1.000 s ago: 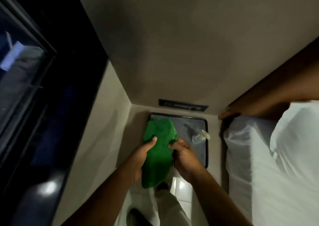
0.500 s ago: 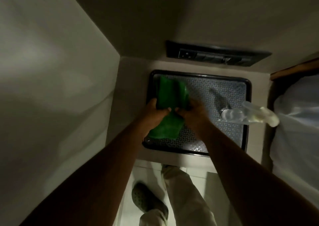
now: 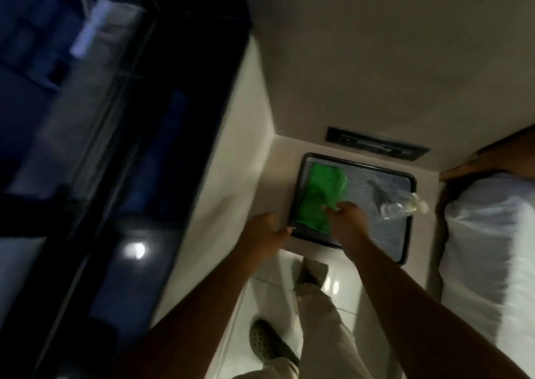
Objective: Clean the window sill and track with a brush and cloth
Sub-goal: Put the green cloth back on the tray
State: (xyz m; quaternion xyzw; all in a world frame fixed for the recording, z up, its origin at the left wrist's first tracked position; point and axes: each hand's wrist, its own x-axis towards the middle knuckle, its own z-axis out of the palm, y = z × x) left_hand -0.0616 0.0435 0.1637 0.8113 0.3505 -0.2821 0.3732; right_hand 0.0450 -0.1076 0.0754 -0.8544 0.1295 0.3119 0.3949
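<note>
A green cloth lies on the left side of a black-rimmed tray with a patterned grey floor. My right hand rests on the cloth's near right edge, fingers closed on it. My left hand is off the cloth and sits at the tray's near left corner, fingers curled against the rim. A clear spray bottle lies on its side at the tray's right. The dark window with its frame and track runs along the left, blurred. No brush is visible.
The tray sits on a pale ledge in the corner, below a dark wall socket strip. A white pillow and bedding fill the right side. Below are glossy white floor tiles, my trouser leg and a dark clog.
My left hand has let go of the cloth and moved to the tray's near left corner. The cloth now lies flatter on the tray. The camera swung left, bringing the window back into view.
</note>
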